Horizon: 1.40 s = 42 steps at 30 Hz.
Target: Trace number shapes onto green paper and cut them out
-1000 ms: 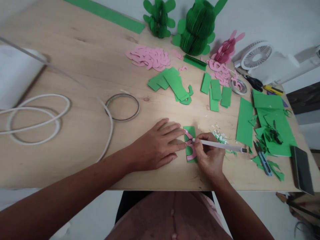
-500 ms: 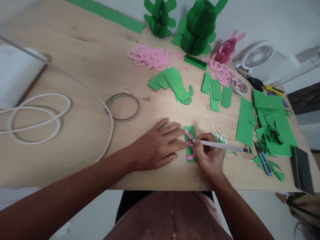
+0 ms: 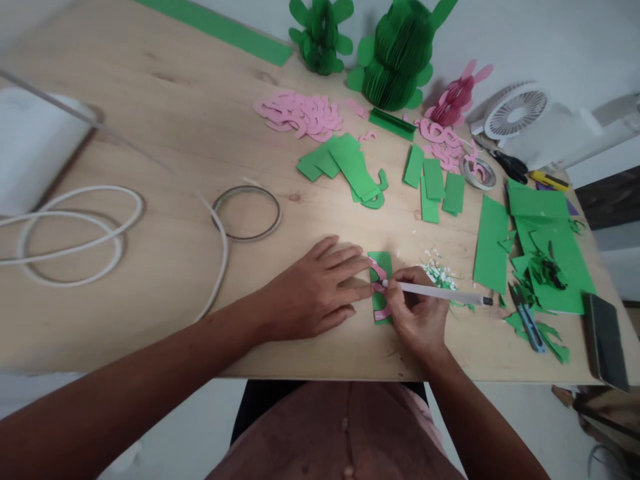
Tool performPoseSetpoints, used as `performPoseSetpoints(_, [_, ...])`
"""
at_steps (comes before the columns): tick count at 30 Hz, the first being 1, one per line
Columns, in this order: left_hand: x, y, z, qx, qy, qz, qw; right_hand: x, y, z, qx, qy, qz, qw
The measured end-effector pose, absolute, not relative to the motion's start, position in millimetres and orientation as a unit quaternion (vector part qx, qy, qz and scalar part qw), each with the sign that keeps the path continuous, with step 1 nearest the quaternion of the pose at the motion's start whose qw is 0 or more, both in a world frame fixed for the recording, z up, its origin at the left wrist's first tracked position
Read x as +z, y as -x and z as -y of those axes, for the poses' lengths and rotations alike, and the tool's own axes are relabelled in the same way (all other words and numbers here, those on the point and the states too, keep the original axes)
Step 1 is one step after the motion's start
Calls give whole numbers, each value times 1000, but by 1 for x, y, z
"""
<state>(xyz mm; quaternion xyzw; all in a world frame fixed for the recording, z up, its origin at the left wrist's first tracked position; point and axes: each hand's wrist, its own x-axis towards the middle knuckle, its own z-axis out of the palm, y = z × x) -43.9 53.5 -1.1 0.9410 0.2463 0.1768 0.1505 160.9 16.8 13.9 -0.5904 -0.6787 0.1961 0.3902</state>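
Observation:
My left hand (image 3: 317,290) lies flat with its fingers spread, and the fingertips press on a curved pink paper cutout (image 3: 379,269). That cutout rests on a small green paper rectangle (image 3: 381,300) near the table's front edge. A white pen (image 3: 440,291) is gripped in my right hand (image 3: 419,310), its tip at the edge of the pink shape. Part of the cutout and of the green piece is hidden under my right fingers. Small white and green paper scraps (image 3: 440,272) lie just beyond my right hand.
Pink cutouts (image 3: 303,115) and green paper strips (image 3: 353,167) lie farther back. A tape roll (image 3: 477,173), snips (image 3: 527,317), a phone (image 3: 606,341) and green sheets (image 3: 555,247) are at right. A wire ring (image 3: 247,213) and white cable (image 3: 223,253) lie left.
My right hand and the pen have shifted slightly along the pink cutout, the pen's tip moving a little. My left hand stays in place.

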Motion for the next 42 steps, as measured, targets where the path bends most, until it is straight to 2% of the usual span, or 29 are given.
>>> performPoseSetpoints(18, [-2, 43, -54, 190, -941, -242, 140, 9, -162, -15, 238, 596, 677, 361])
performPoseSetpoints(24, [-1, 43, -52, 184, -938, -252, 150, 17, -158, -18, 255, 594, 624, 439])
performPoseSetpoints(37, [0, 43, -52, 193, -937, -250, 150, 3, -166, -17, 302, 581, 565, 502])
performPoseSetpoints(42, [-2, 44, -53, 199, -940, -237, 143, 19, -173, -10, 297, 575, 620, 444])
